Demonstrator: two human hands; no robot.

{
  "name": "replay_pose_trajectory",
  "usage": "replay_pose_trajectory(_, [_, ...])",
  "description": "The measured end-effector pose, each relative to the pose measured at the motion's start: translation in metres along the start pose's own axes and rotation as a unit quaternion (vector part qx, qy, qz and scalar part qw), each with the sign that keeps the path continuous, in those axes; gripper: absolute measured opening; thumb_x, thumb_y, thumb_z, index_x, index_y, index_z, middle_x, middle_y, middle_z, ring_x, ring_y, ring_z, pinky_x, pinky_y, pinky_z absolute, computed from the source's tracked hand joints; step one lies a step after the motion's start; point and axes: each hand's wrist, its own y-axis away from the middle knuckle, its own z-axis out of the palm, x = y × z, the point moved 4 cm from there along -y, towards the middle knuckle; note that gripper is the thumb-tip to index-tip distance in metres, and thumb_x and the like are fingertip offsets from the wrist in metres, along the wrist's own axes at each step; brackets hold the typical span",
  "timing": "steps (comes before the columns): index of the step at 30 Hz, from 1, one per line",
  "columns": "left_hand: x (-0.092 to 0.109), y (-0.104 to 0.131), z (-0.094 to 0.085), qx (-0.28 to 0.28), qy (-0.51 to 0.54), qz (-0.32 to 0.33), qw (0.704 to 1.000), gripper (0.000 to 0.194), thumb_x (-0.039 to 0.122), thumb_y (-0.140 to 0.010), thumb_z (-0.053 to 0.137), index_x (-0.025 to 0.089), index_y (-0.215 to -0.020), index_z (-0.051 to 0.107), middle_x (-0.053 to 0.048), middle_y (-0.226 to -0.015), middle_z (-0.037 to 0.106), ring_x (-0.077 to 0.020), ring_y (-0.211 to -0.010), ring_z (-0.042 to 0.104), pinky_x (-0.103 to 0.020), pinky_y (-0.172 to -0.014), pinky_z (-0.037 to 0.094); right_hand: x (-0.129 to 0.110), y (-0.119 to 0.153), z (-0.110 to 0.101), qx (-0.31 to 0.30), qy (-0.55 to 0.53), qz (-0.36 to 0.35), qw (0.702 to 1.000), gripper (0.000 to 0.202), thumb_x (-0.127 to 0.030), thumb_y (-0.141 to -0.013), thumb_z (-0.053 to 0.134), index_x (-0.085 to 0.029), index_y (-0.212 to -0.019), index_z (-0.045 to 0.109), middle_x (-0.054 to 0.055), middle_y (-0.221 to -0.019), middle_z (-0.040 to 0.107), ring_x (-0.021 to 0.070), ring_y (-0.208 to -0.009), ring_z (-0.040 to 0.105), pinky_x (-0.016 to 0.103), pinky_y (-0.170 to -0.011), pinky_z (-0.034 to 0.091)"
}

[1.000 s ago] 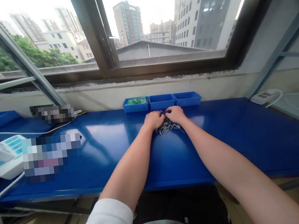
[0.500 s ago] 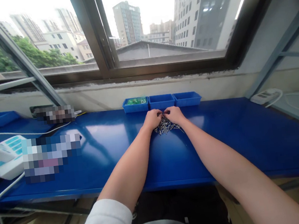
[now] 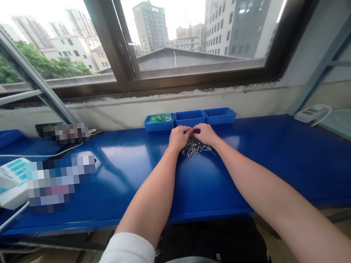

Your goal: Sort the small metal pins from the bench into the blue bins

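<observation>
A loose pile of small, slim silvery metal pieces [image 3: 194, 148], like rivets or screws, lies on the blue table [image 3: 127, 183]. My left hand [image 3: 179, 138] is over the pile's left rear side, its thumb and fingers pinched together. From the right, my right hand [image 3: 206, 134] meets it with bent, closed fingers. The fingertips of both hands almost touch above the back of the pile. Whatever sits between them is too small and too hidden to make out.
Three joined blue bins [image 3: 190, 120] stand behind my hands against the wall; the left one holds green packets [image 3: 160, 118]. A white device with a teal-marked tray [image 3: 11, 179] and a blurred-out patch are at the left. A power strip [image 3: 311, 113] lies at the right.
The fingers of both hands have drawn slightly closer and rolled inward over the pile. The pile and the bins look the same.
</observation>
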Motion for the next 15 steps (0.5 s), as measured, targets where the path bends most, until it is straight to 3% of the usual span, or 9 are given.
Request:
replay_pose_trajectory(5, [-0.0045,-0.0022,-0.0024,0.065,0.016,0.001,0.998,0.021,0.032,-0.086,0.056,0.020,-0.087,0.073,-0.004,-0.092,0.070,-0.0164,-0.086,0.063,-0.027,-0.085,0.047,-0.0023,-0.0005,-0.0035,0.044,-0.076,-0.028,0.996,0.017,-0.023,-0.081,0.058,-0.020,-0.089,0.073,0.005,-0.092,0.072,0.0208,-0.087,0.065,0.032,-0.083,0.047])
replay_pose_trajectory(9, [-0.0077,-0.0030,-0.0007,0.070,-0.002,-0.011,0.998,0.024,0.033,-0.088,0.052,0.019,-0.084,0.071,-0.005,-0.086,0.068,-0.0167,-0.082,0.061,-0.028,-0.080,0.046,-0.0014,-0.0011,-0.0039,0.062,-0.173,-0.009,0.983,0.018,-0.024,-0.081,0.056,-0.019,-0.089,0.072,0.005,-0.091,0.073,0.0195,-0.084,0.066,0.032,-0.080,0.049])
replay_pose_trajectory(15, [-0.0070,-0.0035,-0.0003,0.064,-0.003,-0.014,0.998,0.029,0.035,-0.090,0.048,0.018,-0.080,0.069,-0.004,-0.080,0.064,-0.0159,-0.077,0.059,-0.027,-0.075,0.045,0.0062,-0.0028,-0.0054,0.077,-0.376,0.076,0.920,0.025,-0.030,-0.065,0.068,-0.015,-0.084,0.067,0.004,-0.068,0.069,0.0172,-0.064,0.063,0.030,-0.064,0.050])
